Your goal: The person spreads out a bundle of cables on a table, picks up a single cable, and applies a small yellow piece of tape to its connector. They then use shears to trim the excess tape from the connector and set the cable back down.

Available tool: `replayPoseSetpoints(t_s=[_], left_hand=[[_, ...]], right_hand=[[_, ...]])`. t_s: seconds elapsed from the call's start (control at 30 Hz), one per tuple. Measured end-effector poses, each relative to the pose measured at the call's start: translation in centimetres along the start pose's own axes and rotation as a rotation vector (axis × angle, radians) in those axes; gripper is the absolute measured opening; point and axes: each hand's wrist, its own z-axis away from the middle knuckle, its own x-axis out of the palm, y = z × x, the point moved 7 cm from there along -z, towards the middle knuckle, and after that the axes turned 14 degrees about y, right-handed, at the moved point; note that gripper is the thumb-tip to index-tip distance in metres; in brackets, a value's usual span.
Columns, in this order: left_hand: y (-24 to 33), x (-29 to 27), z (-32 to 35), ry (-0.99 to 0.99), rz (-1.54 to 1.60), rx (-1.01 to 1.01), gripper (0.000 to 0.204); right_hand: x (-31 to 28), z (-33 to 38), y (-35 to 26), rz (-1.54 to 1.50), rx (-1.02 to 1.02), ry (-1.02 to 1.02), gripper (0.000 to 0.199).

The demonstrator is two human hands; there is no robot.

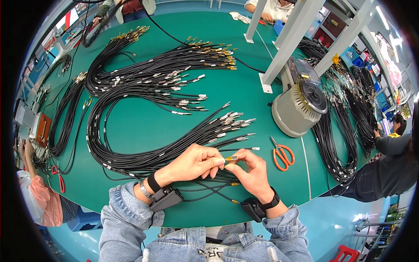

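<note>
Both my hands meet above the near edge of the green table. My left hand (pixel 196 161) is closed in a pinch, and my right hand (pixel 252 171) pinches close beside it. Between their fingertips is a small cable connector (pixel 231 158) with a yellowish, metallic look; its finer details are too small to tell. A thick bundle of black cables (pixel 131 158) with silvery ends curves behind my left hand. Under my hands a few loose black cables (pixel 205 188) with yellow tips lie on the table. Orange-handled scissors (pixel 283 158) rest to the right of my right hand.
More black cable bundles (pixel 161 65) lie farther back, and others (pixel 345 161) at the right. A grey round machine (pixel 297 109) stands beside white metal posts (pixel 281 52). Red-handled scissors (pixel 60 179) are at the left. Other people sit around the green table (pixel 174 126).
</note>
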Motion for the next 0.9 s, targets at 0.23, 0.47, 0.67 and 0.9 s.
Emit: replayPoseSetpoints(t_s=[0.23,0.47,0.67,0.9], left_hand=[[-0.6,0.7,0.0,-0.065,0.009,-0.011,0.024],[-1.0,1.4,-0.2,-0.038,-0.165,0.12,0.021],[-0.4,1.4,2.5,0.231,-0.66,0.638,0.015],[9.9,2.4,9.2,0.042,-0.084,0.579,0.02]], right_hand=[[-0.1,0.0,0.9,-0.111,0.07,-0.046,0.011],[-0.8,-0.5,1.1,0.018,0.014,-0.188,0.017],[-1.6,0.1,-0.6,0.337,-0.09,-0.085,0.02],[-9.4,2.9,-0.6,0.279,0.041,0.218,0.025]])
